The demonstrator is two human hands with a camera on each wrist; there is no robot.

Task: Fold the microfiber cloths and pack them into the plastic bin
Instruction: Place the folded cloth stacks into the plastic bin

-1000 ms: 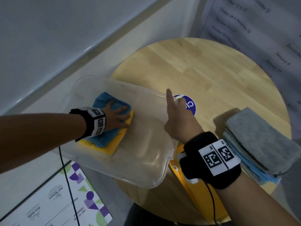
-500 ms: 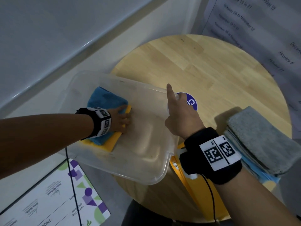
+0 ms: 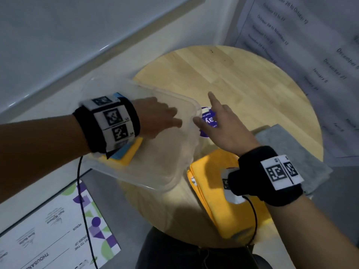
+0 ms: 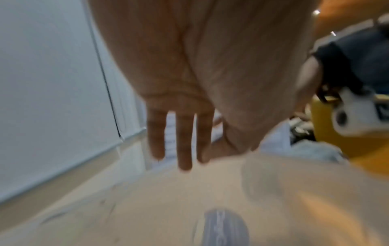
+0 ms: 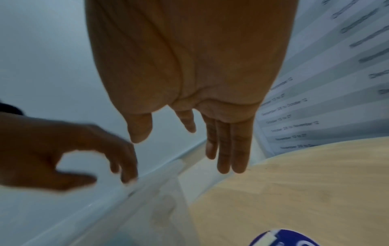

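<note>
Plastic bin sits on the left edge of the round bench, partly overhanging it. Two folded cloths lie stacked in the bin's left end, under the left wrist. Left hand is over the bin, right hand just right of its rim. Flat cloth lies right of the bin, near the bench's front edge; cloth stack at far right. Round sticker lies behind the flat cloth.

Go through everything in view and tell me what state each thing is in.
Bin: open-topped, holding two cloths.
Blue cloth: folded, atop the yellow one in the bin.
Yellow cloth on table: folded, unpacked.
Grey stack: folded, unpacked.
Left hand: open, empty, above the bin.
Right hand: open, empty, by the bin's rim.
</note>
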